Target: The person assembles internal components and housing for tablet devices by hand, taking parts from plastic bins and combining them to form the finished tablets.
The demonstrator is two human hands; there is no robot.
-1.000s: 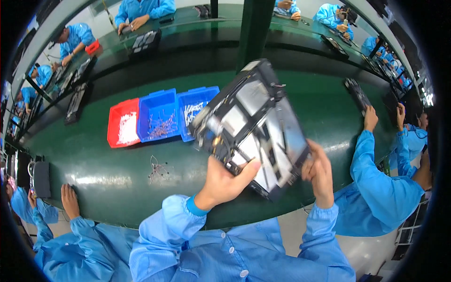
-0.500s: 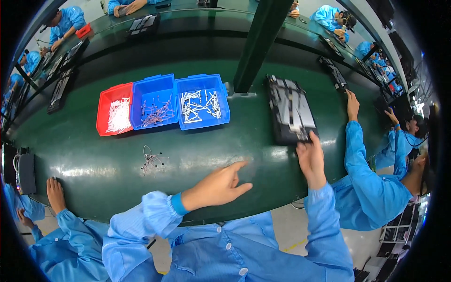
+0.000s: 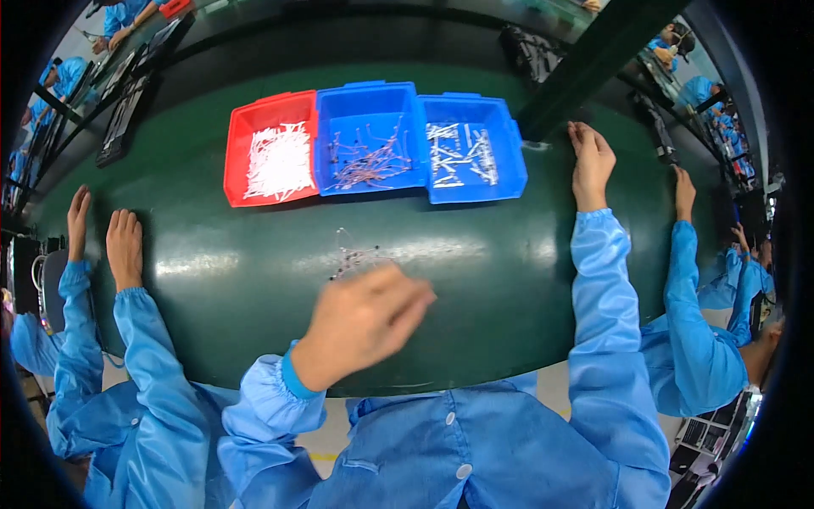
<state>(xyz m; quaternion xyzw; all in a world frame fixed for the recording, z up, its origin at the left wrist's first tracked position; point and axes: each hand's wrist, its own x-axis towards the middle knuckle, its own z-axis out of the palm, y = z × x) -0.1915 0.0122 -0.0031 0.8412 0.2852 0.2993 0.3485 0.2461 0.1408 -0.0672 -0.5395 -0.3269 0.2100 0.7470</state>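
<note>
My left hand hovers over the near part of the green table, its fingers bent and smeared by motion. Just beyond it, and partly covered by it, lies a small loose bunch of thin wires with dark ends. My right hand is stretched forward beside the foot of a green post, right of the bins. Its fingers are loosely bent and no held thing shows. Past the post, a black flat device with grey panels lies farther back, partly hidden by the post.
Side by side stand a red bin of white pieces, a blue bin of thin wires and another blue bin of white strips. A co-worker's hands rest at the left; another's hand reaches along the right.
The black device has gone from the right of the table to beyond the post. My right hand has let go of it and reached forward. My left hand has moved toward the loose wires.
</note>
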